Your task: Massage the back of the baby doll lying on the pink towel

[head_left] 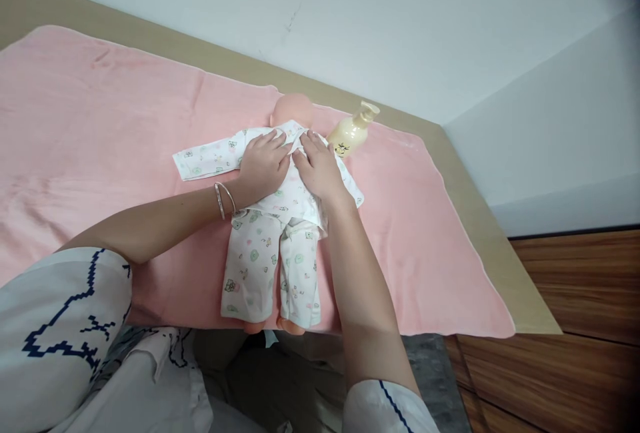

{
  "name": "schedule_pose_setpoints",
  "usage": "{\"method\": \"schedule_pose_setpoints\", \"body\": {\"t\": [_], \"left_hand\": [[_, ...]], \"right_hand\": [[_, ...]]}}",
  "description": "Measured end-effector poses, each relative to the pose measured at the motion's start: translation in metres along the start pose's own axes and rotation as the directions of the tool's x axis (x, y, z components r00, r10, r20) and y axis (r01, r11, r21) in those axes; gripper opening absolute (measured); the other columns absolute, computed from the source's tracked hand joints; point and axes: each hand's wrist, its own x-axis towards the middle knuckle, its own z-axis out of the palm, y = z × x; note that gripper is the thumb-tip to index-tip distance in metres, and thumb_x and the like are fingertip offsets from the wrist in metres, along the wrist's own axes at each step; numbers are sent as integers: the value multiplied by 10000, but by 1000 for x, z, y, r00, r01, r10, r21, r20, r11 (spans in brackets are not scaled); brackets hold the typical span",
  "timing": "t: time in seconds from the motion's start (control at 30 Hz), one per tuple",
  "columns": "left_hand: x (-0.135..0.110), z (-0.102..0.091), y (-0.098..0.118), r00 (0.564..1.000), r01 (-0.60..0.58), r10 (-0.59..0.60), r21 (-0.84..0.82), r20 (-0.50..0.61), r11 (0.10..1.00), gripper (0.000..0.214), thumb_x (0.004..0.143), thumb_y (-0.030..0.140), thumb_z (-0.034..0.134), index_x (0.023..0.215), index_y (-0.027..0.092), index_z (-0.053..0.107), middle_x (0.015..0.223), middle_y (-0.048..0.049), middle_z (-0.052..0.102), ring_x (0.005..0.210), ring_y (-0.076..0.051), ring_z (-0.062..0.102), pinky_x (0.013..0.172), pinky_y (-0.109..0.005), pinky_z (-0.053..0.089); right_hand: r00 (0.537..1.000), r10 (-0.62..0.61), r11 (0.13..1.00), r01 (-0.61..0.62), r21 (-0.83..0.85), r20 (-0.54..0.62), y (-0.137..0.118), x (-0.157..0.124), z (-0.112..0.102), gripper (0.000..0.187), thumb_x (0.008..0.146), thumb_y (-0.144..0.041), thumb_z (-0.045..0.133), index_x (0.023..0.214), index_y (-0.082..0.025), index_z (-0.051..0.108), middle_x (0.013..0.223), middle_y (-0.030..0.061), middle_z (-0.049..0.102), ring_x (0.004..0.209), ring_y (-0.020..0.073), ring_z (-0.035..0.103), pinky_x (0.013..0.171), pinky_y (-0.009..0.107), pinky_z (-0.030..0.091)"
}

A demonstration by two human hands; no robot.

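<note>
A baby doll (293, 109) lies lengthwise in front of me, bald head at the far end and feet at the near edge, with no face showing. It wears a white printed top (280, 201) and matching trousers (253, 266). My left hand (265, 163) rests flat on the left of the doll's upper body, fingers stretched out. On the right of the upper body, my right hand (319, 166) lies with its fingers spread. The fingertips of both hands are near the collar. A pump bottle (349, 133) of pale yellow stands just beyond my right hand.
A pink blanket (100, 126) covers most of the tan table (480, 200) under the doll. Behind the table is a white wall (350, 26) with a crack. Wooden panelling (575, 286) stands at the right, below table height.
</note>
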Motion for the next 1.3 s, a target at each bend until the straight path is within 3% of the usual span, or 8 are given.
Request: {"method": "schedule_pose_setpoints", "body": {"t": [0.23, 0.43, 0.53, 0.7, 0.93, 1.07, 1.17, 1.3], "left_hand": [[20, -4, -11, 973, 226, -232, -214, -6, 950, 393, 944, 176, 424, 1123, 248, 766, 1235, -14, 753, 1225, -220, 664, 1111, -415, 517], [21, -1, -7, 980, 200, -198, -96, 31, 975, 432, 956, 167, 406, 1287, 206, 680, 1437, -86, 625, 1412, -286, 505, 1213, -517, 377], [7, -1, 6, 986, 158, -157, -26, 47, 987, 451, 974, 175, 394, 1366, 174, 617, 1532, -124, 527, 1486, -314, 406, 1241, -551, 302], [1, 0, 12, 996, 83, -82, -31, 32, 996, 441, 970, 157, 365, 1299, 185, 658, 1475, -95, 592, 1453, -290, 454, 1224, -520, 339], [29, 11, -23, 982, 182, -177, -76, 66, 980, 410, 975, 291, 433, 1332, 185, 604, 1453, -133, 591, 1408, -324, 482, 1206, -572, 346], [20, 9, -11, 990, 143, -143, 21, 2, 989, 404, 1004, 306, 404, 1336, 164, 584, 1414, -178, 596, 1391, -359, 484, 1185, -601, 331], [10, 0, 7, 996, 76, -81, 124, 37, 989, 382, 990, 238, 379, 1244, 113, 636, 1324, -213, 637, 1328, -377, 532, 1125, -577, 392], [3, -9, 16, 994, -68, 57, 124, 95, 990, 357, 949, 176, 380, 1111, 96, 688, 1265, -214, 665, 1247, -362, 584, 1064, -525, 449]], "right_hand": [[999, -20, 995, 17, -102, -31, -21, -8, -7, 530, 1034, -353, 332, 1468, -87, 482, 1524, 208, 500, 1473, 340, 408, 1238, 615, 223], [998, -32, 979, 20, -201, -55, -41, -17, -13, 419, 1001, -229, 362, 1315, -94, 603, 1332, 212, 655, 1304, 340, 582, 1213, 612, 268], [1000, -6, 996, 5, -84, -6, -24, -10, -12, 427, 1017, -268, 329, 1334, -149, 588, 1452, 168, 583, 1431, 318, 466, 1234, 626, 227], [998, 52, 996, -55, 74, 34, -1, -1, -5, 534, 1011, -367, 332, 1508, -185, 403, 1667, 123, 285, 1569, 315, 198, 1244, 636, 193], [996, 25, 989, -37, -144, -84, -41, -16, -8, 413, 984, -235, 324, 1273, -128, 598, 1377, 201, 627, 1370, 352, 521, 1209, 626, 262], [990, 68, 980, -89, -177, -121, -47, -18, -10, 364, 979, -204, 316, 1120, -165, 649, 1218, 170, 704, 1234, 341, 620, 1214, 668, 196], [994, 80, 993, -86, -80, -75, -28, -11, -6, 418, 996, -247, 299, 1273, -153, 597, 1429, 180, 592, 1395, 342, 495, 1216, 681, 185], [997, 82, 991, -83, 101, 15, 3, 1, 3, 532, 1000, -332, 319, 1511, -204, 395, 1677, 114, 259, 1575, 306, 177, 1236, 669, 149]]}}
